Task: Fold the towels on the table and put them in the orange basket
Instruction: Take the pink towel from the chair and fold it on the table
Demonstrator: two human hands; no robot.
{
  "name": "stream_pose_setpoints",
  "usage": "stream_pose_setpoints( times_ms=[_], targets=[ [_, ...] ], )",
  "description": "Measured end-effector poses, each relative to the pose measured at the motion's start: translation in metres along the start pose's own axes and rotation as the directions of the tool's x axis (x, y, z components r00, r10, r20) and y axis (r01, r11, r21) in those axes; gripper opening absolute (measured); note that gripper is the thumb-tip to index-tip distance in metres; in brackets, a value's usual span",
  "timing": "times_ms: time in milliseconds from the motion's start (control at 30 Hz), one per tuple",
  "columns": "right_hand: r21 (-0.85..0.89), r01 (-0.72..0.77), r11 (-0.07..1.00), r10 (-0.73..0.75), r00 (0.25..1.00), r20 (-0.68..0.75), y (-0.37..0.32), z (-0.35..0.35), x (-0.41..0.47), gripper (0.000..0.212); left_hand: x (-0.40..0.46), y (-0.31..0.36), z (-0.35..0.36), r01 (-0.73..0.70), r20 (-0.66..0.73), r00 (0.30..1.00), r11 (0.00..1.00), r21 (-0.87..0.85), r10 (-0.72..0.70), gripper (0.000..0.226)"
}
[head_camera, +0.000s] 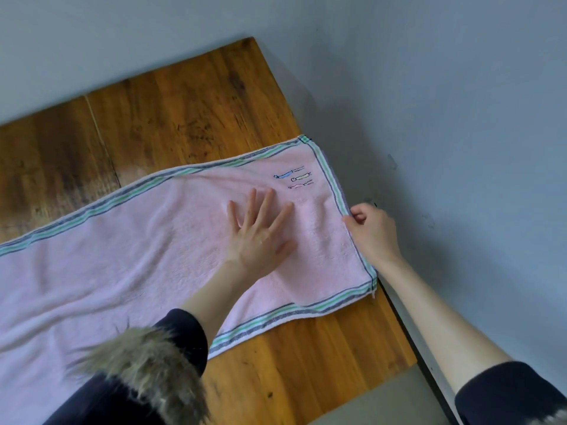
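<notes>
A pink towel (138, 246) with a green, white and grey striped border lies spread flat across the wooden table (190, 105), running off the left edge of view. Small embroidered figures sit near its far right corner. My left hand (260, 231) lies flat on the towel with fingers spread, pressing it down. My right hand (372, 233) pinches the towel's right short edge at the table's right side. No orange basket is in view.
The table's far and right sides meet a grey-blue wall (429, 87). Bare wood (306, 357) shows in front of the towel at the near right. A fur-trimmed dark sleeve (144, 372) covers the lower left.
</notes>
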State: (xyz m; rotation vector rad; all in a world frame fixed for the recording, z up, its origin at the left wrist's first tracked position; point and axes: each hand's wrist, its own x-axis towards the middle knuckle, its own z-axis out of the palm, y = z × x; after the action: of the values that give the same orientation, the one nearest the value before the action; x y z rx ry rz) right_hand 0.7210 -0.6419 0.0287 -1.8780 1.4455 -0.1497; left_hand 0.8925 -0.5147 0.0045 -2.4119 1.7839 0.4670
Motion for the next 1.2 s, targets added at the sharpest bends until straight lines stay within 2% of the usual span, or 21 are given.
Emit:
stream_pose_setpoints(
  times_ms=[67, 133, 300, 367, 533, 667, 767, 833, 900, 933, 1000, 1067, 1100, 1200],
  targets=[
    [0.016, -0.037, 0.999, 0.038, 0.997, -0.061, -0.004, -0.009, 0.017, 0.006, 0.008, 0.006, -0.004, 0.012, 0.021, 1.000, 0.999, -0.044, -0.011, 0.074],
    [0.039, -0.076, 0.996, 0.078, 0.995, -0.056, -0.007, -0.015, 0.030, 0.010, 0.014, 0.009, -0.009, 0.022, 0.030, 0.999, 0.993, -0.115, -0.019, 0.072],
    [0.082, -0.151, 0.985, 0.148, 0.988, 0.036, 0.010, -0.015, 0.015, 0.022, -0.011, 0.011, -0.006, -0.026, -0.130, 0.991, 0.993, -0.114, 0.011, 0.068],
    [0.107, -0.174, 0.979, 0.170, 0.985, 0.043, 0.022, -0.011, 0.002, 0.019, -0.033, 0.016, 0.006, -0.058, -0.145, 0.988, 0.994, -0.095, 0.044, 0.066],
    [0.061, -0.162, 0.985, 0.159, 0.986, 0.044, 0.036, -0.007, -0.019, 0.025, -0.049, 0.033, 0.025, 0.011, -0.025, 1.000, 0.998, -0.068, -0.013, 0.066],
    [0.054, -0.132, 0.990, 0.133, 0.991, -0.005, 0.021, -0.017, -0.028, 0.010, -0.045, 0.032, 0.023, 0.021, 0.071, 0.997, 0.999, -0.034, -0.019, 0.070],
    [0.056, -0.048, 0.997, 0.050, 0.998, -0.032, 0.001, -0.018, -0.041, 0.015, -0.047, 0.031, 0.012, -0.001, 0.081, 0.997, 0.985, -0.172, 0.015, 0.066],
    [0.107, -0.012, 0.994, 0.014, 1.000, -0.011, -0.017, -0.012, -0.050, 0.014, -0.054, 0.031, -0.001, 0.006, -0.023, 1.000, 0.920, -0.393, -0.016, 0.049],
    [0.176, 0.016, 0.984, -0.028, 0.997, 0.066, -0.036, 0.000, -0.058, 0.013, -0.065, 0.031, -0.011, 0.047, -0.167, 0.967, 0.781, -0.623, -0.192, 0.031],
    [0.187, 0.043, 0.981, -0.066, 0.991, 0.119, -0.045, 0.007, -0.062, 0.013, -0.070, 0.031, -0.015, 0.090, -0.173, 0.939, 0.696, -0.712, -0.298, 0.029],
    [0.181, 0.085, 0.980, -0.129, 0.961, 0.246, -0.060, 0.019, -0.066, 0.012, -0.080, 0.030, -0.019, 0.195, -0.057, 0.897, 0.509, -0.839, -0.438, 0.028],
    [0.193, 0.071, 0.979, -0.133, 0.934, 0.331, -0.067, 0.025, -0.062, 0.018, -0.084, 0.028, -0.018, 0.291, 0.110, 0.868, 0.316, -0.903, -0.485, 0.024],
    [0.201, 0.052, 0.978, -0.116, 0.939, 0.323, -0.068, 0.025, -0.057, 0.024, -0.085, 0.026, -0.017, 0.316, 0.156, 0.859, 0.267, -0.910, -0.487, 0.022],
    [0.142, 0.048, 0.989, -0.065, 0.991, 0.119, -0.068, 0.023, -0.032, 0.030, -0.086, 0.023, -0.011, 0.305, 0.144, 0.872, 0.289, -0.907, -0.468, 0.020]
  ],
)
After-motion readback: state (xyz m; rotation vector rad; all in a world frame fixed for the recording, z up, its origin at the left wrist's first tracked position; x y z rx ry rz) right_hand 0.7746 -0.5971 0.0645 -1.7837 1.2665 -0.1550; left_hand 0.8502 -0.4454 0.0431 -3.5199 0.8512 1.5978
